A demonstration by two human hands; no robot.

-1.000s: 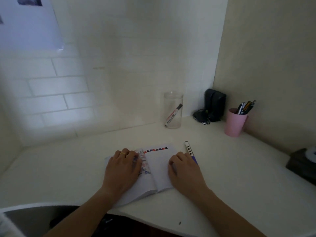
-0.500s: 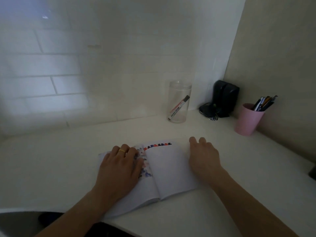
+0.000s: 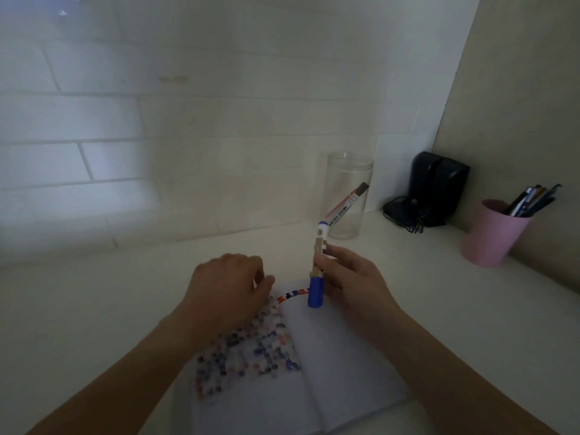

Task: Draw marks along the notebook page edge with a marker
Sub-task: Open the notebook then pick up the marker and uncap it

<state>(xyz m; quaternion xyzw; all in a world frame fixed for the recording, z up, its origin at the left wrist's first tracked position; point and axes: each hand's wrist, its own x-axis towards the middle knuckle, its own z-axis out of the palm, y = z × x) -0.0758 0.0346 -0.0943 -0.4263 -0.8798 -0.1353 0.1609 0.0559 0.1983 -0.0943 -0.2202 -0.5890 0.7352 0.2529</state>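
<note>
An open notebook (image 3: 339, 365) lies on the white desk in front of me. Red and blue marks (image 3: 293, 295) run along the top edge of its right page, and the left page shows many coloured blotches. My right hand (image 3: 354, 287) holds a blue-capped white marker (image 3: 317, 271) upright above the top edge of the right page, cap end down. My left hand (image 3: 226, 287) hovers over the top of the left page with its fingers curled in, close to the marker, holding nothing.
A clear glass jar (image 3: 346, 196) with a red marker in it stands at the back wall. A black device with a cable (image 3: 436, 189) sits in the corner. A pink cup of pens (image 3: 492, 233) stands at the right wall.
My right hand picked the marker up off the desk beside the notebook and brought it over the page. My left hand lifted off the left page and curled.
</note>
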